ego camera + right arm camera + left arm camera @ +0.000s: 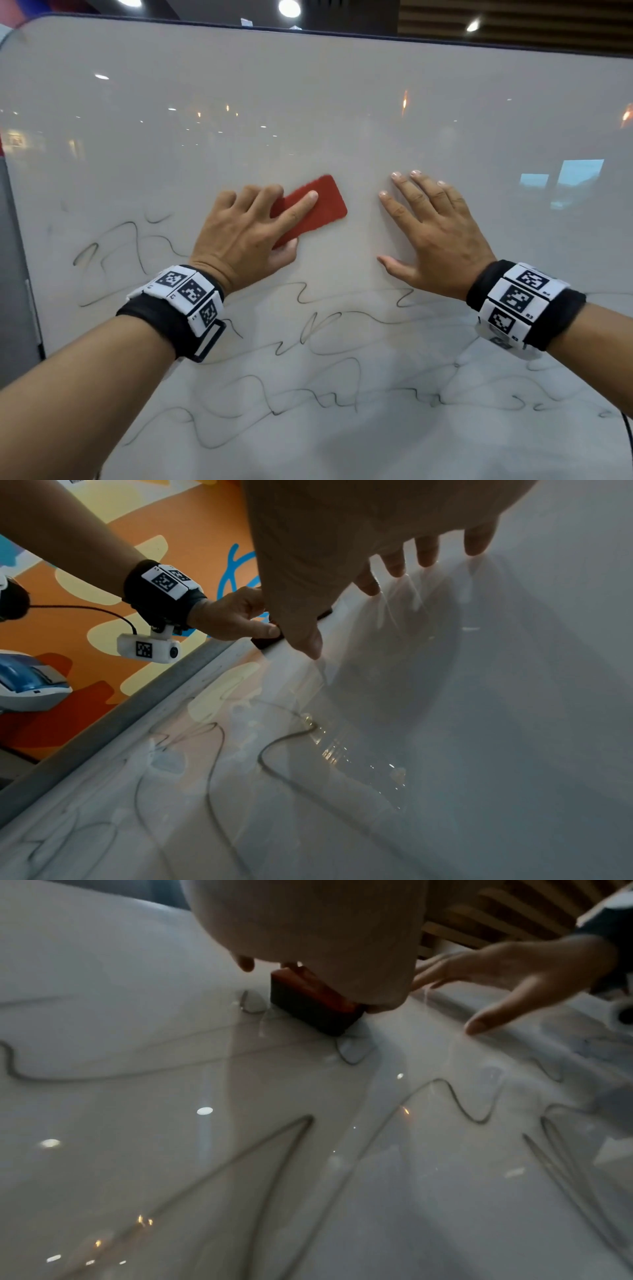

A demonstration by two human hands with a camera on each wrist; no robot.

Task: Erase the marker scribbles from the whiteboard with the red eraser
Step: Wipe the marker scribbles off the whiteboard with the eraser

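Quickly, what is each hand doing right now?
Left hand: holds the red eraser against the whiteboard.
Right hand: open, fingers spread flat on the whiteboard.

The floor (pixel 192 515) is bright orange with pale yellow blobs, a dark red patch and a curly blue line. On the floor, down by the left edge of that view, stands a white and blue machine (pixel 31 685); what kind it is cannot be told. Above the floor, up high, is a dark ceiling with round white lamps (pixel 289 7) that shine. Next to the lamps, to the right, runs a row of brown wooden slats (pixel 513 17). The same slats (pixel 496 915) show in the left wrist view. A grey wall (pixel 13 274) stands at the left side.
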